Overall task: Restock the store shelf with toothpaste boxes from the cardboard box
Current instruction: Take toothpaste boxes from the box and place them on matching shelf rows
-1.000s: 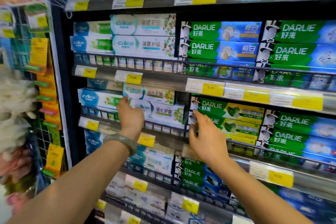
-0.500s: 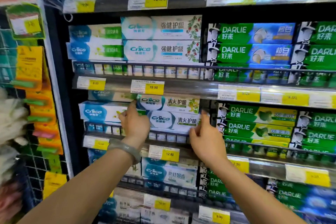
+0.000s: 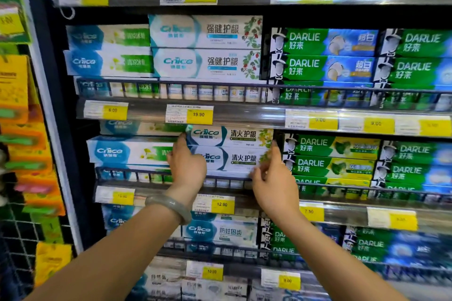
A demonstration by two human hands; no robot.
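Two white Crice toothpaste boxes lie stacked on the middle shelf, the upper box on the lower box. My left hand grips the left end of the lower box, its index finger reaching up to the upper box's left end. At the other end my right hand pinches the lower box, thumb on the front and index finger up along the end. The cardboard box is out of view.
Green Darlie boxes stand right beside the stack, blue-and-white Crice boxes to its left. A wire rail fronts the shelf, with price tags below. Packets hang on a rack at far left.
My right hand has moved left from the green Darlie boxes to the right end of the white Crice stack. My left hand has stayed at the stack's left end.
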